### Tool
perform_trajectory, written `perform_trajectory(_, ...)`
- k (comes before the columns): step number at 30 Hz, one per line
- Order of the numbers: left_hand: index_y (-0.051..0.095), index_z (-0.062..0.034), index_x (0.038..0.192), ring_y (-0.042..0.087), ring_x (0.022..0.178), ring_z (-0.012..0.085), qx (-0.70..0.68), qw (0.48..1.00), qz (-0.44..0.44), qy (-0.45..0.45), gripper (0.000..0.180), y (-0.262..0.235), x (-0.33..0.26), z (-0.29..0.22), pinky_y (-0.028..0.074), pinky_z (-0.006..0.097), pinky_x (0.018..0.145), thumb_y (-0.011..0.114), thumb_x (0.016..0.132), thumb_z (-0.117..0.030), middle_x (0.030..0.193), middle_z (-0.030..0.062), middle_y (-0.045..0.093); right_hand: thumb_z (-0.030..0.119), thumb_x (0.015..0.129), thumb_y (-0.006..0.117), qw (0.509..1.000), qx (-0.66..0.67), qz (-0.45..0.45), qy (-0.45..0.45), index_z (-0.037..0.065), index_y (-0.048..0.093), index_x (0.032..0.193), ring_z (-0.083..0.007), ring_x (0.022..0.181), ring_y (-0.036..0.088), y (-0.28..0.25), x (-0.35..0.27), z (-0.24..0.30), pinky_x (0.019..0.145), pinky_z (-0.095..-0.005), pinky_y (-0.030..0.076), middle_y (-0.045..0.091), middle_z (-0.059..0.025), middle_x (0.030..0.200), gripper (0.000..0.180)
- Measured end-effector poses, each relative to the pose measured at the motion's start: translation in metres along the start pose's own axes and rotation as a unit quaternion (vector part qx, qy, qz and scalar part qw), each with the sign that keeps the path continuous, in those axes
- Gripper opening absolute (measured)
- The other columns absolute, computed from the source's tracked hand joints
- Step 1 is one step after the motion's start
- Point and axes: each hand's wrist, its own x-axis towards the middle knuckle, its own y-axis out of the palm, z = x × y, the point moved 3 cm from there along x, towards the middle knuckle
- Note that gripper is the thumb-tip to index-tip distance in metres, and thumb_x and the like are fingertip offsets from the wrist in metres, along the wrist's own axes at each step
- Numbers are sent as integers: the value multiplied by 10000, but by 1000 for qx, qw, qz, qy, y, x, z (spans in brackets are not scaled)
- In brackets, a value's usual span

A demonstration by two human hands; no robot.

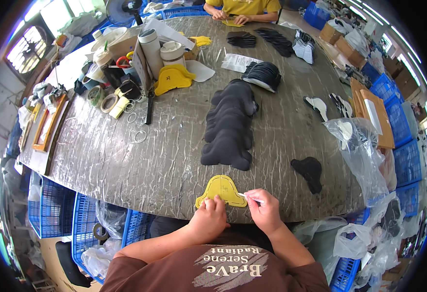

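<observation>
Yellow sheet, bell-shaped and slotted along its outline, forms the template [220, 187] lying flat on the worn table [169, 146] right in front of you. Your left hand [211, 219] comes in from 6 o'clock with fingers curled and bearing on the lower edge, probably to stop it sliding (whether the thumb tucks underneath, I cannot tell). At 4 o'clock, your right hand [264, 209] is pinched closed around a slim white pen [245, 196], gripped low, presumably for fine control, with its tip at the template's right flank. Overlapping black padded pieces [230, 126] run away toward 12 o'clock, seemingly fanned so each lifts off easily; one loose black piece [308, 173] sits apart near 3 o'clock, within your reach.
</observation>
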Motion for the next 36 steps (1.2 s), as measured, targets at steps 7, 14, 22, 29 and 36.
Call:
perform_trajectory(7, 637, 84, 1083, 549, 1000, 381, -5, 1000, 0, -1, 674, -1, 0, 0, 571, 357, 698, 681, 752, -501, 1217, 279, 538, -25, 835, 645, 1000, -25, 11, -16, 12, 544, 849, -311, 749, 653, 1, -4, -1, 663, -363, 522, 657, -137, 828, 108)
perform_trajectory(14, 634, 87, 1088, 546, 1001, 387, -7, 1000, 1, 2, 682, -1, 0, 0, 572, 353, 694, 684, 750, -503, 1214, 287, 533, -35, 858, 627, 999, -28, -1, 21, -5, 546, 874, -244, 759, 682, -14, -20, -6, 680, -310, 542, 669, -149, 861, 88)
perform_trajectory(22, 634, 92, 1081, 546, 979, 385, -6, 1000, -7, 2, 684, -1, 0, 0, 574, 351, 678, 686, 749, -504, 1215, 286, 530, -61, 788, 654, 997, -63, 7, -46, 30, 496, 858, -326, 728, 637, -10, -26, 13, 638, -382, 519, 635, -140, 812, 195)
perform_trajectory(29, 671, 33, 955, 594, 919, 329, -91, 994, 66, -4, 496, -19, 17, 22, 571, 368, 683, 676, 786, -434, 1127, 200, 583, -71, 773, 647, 996, -79, 17, -47, 31, 488, 855, -340, 721, 626, -8, -19, 18, 639, -399, 513, 624, -139, 800, 206)
perform_trajectory(36, 660, -44, 873, 654, 830, 305, -389, 904, 167, -60, 212, -2, 64, 103, 505, 410, 711, 712, 687, -131, 844, 136, 661, -40, 769, 662, 992, -120, 41, -23, 44, 515, 811, -321, 670, 609, -3, -10, 23, 624, -398, 492, 614, -113, 761, 175)
